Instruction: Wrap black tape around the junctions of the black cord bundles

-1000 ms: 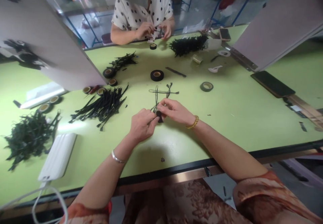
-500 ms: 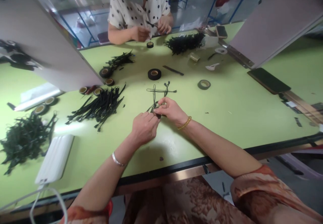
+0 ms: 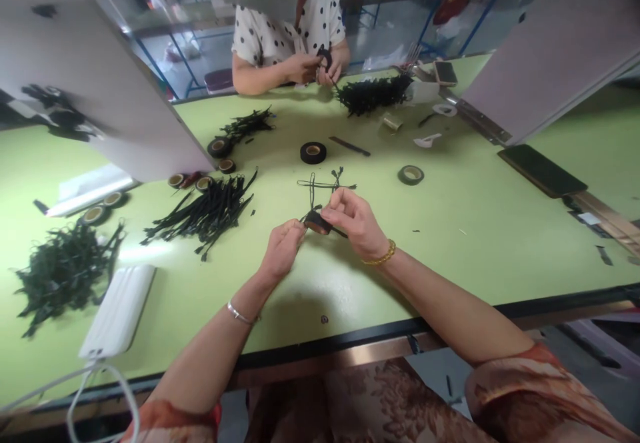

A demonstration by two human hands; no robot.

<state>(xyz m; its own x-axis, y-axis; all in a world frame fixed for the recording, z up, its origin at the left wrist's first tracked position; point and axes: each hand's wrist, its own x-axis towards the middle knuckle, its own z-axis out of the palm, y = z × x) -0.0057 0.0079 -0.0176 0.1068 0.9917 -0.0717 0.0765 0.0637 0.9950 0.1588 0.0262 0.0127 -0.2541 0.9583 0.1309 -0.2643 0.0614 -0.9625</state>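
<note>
My left hand (image 3: 283, 248) is closed, pinching a thin black cable whose end shows at the fingertips. Close beside it, my right hand (image 3: 356, 222) has thumb and fingers closed on a roll of black tape (image 3: 319, 223). The roll sits tilted between the two hands, against the cable; how the tape and cable meet is too small to make out. Just beyond my fingers, thin black cables (image 3: 327, 184) lie crossed on the green table, with small connectors at their ends.
Left of my hands lies a bundle of black cables (image 3: 205, 216), then a tangled heap (image 3: 65, 270) and a white power bank (image 3: 117, 311). Ahead are another black tape roll (image 3: 313, 152) and a dark strip (image 3: 349, 146). A co-worker's hands (image 3: 320, 68) work across the table.
My hands have drawn apart a little, and the tape roll between them now shows. Across the table, the co-worker has picked up a tape roll. The whole view has shifted slightly.
</note>
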